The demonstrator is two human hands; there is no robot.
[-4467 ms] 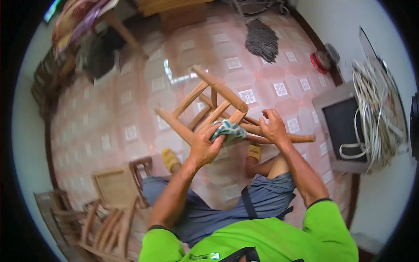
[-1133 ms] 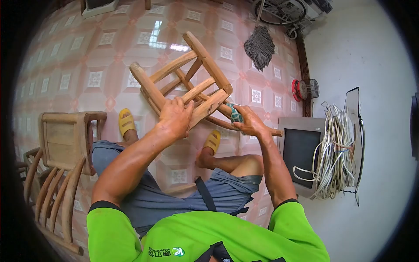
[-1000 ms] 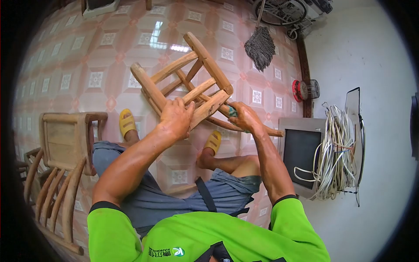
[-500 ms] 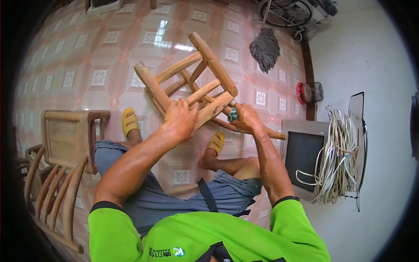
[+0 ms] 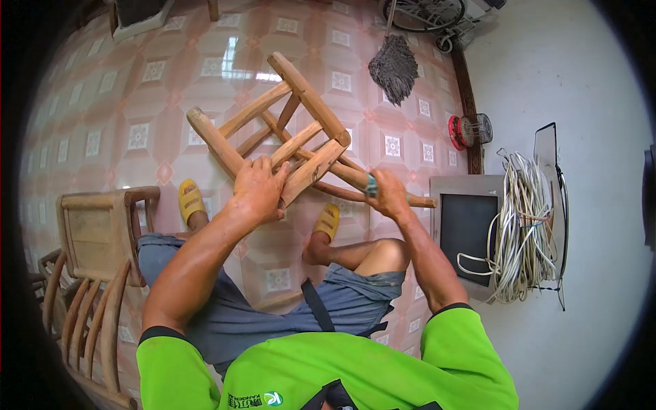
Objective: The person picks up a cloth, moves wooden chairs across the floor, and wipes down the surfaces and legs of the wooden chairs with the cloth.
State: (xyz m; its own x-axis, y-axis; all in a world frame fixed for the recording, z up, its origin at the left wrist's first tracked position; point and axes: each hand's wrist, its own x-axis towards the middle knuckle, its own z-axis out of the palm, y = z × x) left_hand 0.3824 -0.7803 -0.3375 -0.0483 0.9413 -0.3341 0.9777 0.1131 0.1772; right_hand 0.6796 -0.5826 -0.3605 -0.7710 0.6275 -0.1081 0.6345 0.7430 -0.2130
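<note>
A bare wooden chair (image 5: 309,97) lies tipped over on the floor in front of me. My left hand (image 5: 260,190) grips its frame at the near side, fingers curled over the wood. A long wooden post of the chair reaches right, and around it my right hand (image 5: 389,194) is closed with a green cloth (image 5: 371,184). Part of the cloth is hidden under the fingers. Both of my feet, in yellow sandals (image 5: 191,199), are beside the chair.
Another wooden chair (image 5: 89,219) stands close on the left. At right, an old monitor (image 5: 468,236) and a bundle of white cable (image 5: 526,232) sit by the wall. Farther off are a grey mop (image 5: 394,68), a red-rimmed round object (image 5: 456,132) and a wheelchair (image 5: 430,10).
My right hand has slid the cloth outward along the post, away from the frame corner. My left hand keeps its hold on the chair. The whole view has shifted slightly.
</note>
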